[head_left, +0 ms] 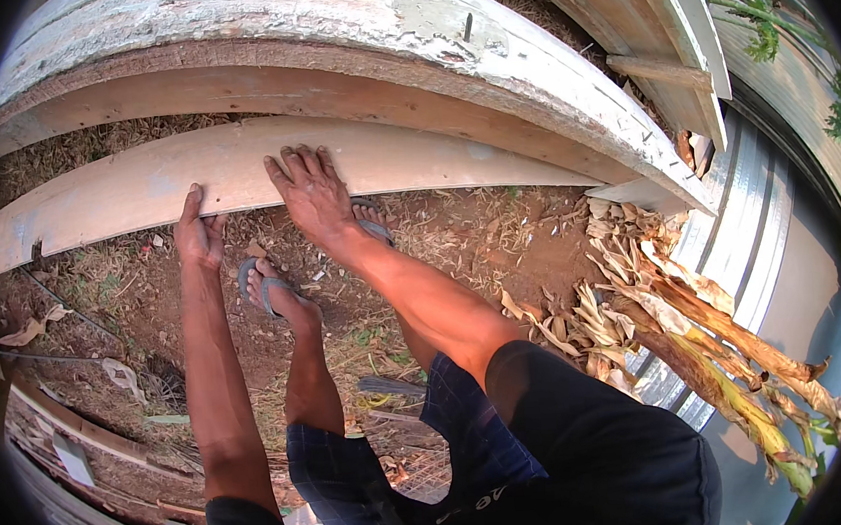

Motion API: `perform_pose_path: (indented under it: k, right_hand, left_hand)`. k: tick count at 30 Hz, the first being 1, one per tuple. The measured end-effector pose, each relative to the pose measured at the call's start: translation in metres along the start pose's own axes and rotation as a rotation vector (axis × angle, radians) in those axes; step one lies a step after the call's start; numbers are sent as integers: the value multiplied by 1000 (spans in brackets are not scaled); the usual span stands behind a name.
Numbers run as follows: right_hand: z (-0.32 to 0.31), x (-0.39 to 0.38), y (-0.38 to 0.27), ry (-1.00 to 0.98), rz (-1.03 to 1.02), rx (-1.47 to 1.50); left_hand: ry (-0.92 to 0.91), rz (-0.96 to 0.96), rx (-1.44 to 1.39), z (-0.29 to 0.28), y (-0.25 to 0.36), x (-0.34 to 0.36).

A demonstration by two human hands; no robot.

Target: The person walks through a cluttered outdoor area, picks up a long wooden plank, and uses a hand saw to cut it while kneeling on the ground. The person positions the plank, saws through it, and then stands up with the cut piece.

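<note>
A long, thin wooden board [133, 190], pale brown with bluish smears and a small notch near its left end, stretches across in front of my feet. My left hand [200, 237] grips its near edge, the thumb on top and the other fingers curled underneath. Farther right, my right hand [310, 187] lies flat on the board's upper face with the fingers stretched out and slightly apart. The board's right end tapers in beside a larger wooden form [348, 63], whose top is crusted with white, and a nail [467, 27] sticks up from it.
Dry banana leaves and stalks [728, 338] lie at the right, over corrugated metal sheets [749, 220]. Another wooden panel [607, 6] with a crosspiece stands at the far right. Scrap timber [90, 422] is piled at the lower left. My sandalled feet [281, 292] stand on littered soil.
</note>
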State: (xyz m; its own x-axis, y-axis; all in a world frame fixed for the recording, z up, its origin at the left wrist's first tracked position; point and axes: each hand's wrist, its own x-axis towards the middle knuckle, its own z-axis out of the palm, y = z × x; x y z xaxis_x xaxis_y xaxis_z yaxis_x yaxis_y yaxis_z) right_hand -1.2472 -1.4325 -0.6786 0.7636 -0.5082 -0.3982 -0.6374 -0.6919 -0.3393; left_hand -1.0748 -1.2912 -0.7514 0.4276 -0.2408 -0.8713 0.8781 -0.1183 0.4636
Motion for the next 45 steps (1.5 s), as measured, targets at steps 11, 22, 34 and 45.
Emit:
perform_pose_path:
  k: [11,22,34,45]
  right_hand:
    - [-28,-107,120,819,438,252]
    - [-27,-89,180,694,956,1915]
    - [-10,30,-54,401,915,2218]
    - [-24,69,-180,-141,825,2262]
  left_hand:
    - [509,362,82,-78,165,36]
    - [389,355,159,-82,217,-13]
    - [332,446,-170,-135,271,-4]
    - [108,101,118,-38,203,-38]
